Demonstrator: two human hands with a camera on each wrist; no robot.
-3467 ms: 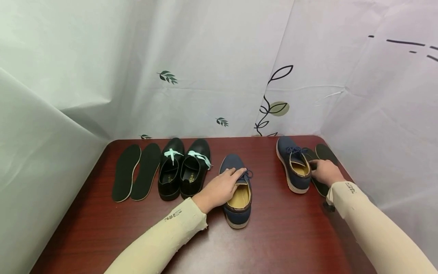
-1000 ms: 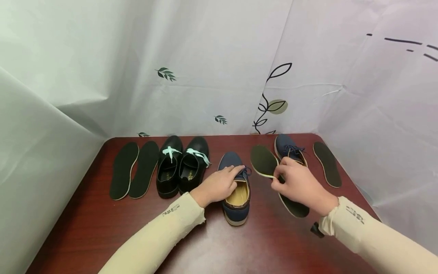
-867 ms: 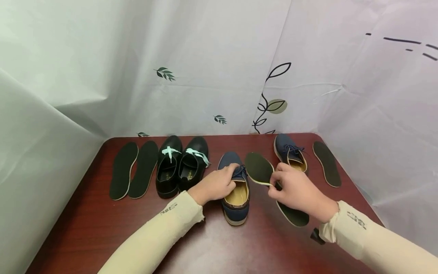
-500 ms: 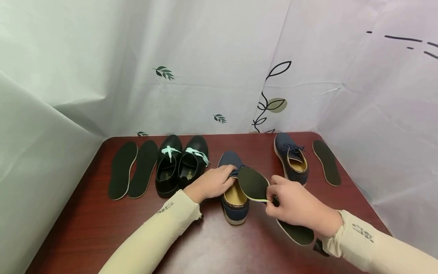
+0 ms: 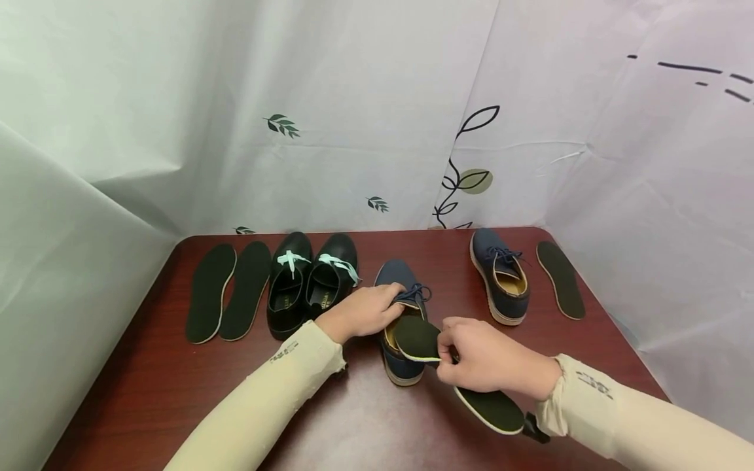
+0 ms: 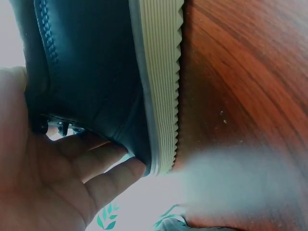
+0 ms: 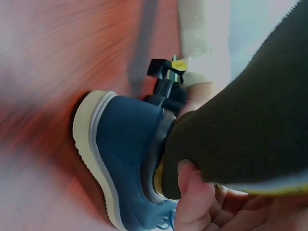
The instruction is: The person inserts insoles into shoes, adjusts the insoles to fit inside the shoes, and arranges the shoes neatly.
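A navy lace-up shoe (image 5: 403,371) stands mid-table, toe pointing away. My left hand (image 5: 360,314) grips it at the laces; in the left wrist view the fingers (image 6: 113,183) reach over its upper and the thumb is hidden. My right hand (image 5: 485,356) pinches a dark insole (image 5: 490,409) near its middle, thumb on the dark face in the right wrist view. The insole is tilted, its front end over the shoe's opening and its other end off to the near right. Part of the shoe's tan lining shows beside it.
The other navy shoe (image 5: 490,247) stands at the back right, beside a dark insole (image 5: 561,281). Black shoes with mint laces, one (image 5: 285,314) left of the other (image 5: 336,252), stand left of centre. Two more insoles, an outer (image 5: 209,294) and an inner (image 5: 246,291), lie at the far left.
My right hand has picked the insole up from the right side and carried it left and nearer, over the shoe's opening. My left hand has shifted slightly toward the opening on the shoe.
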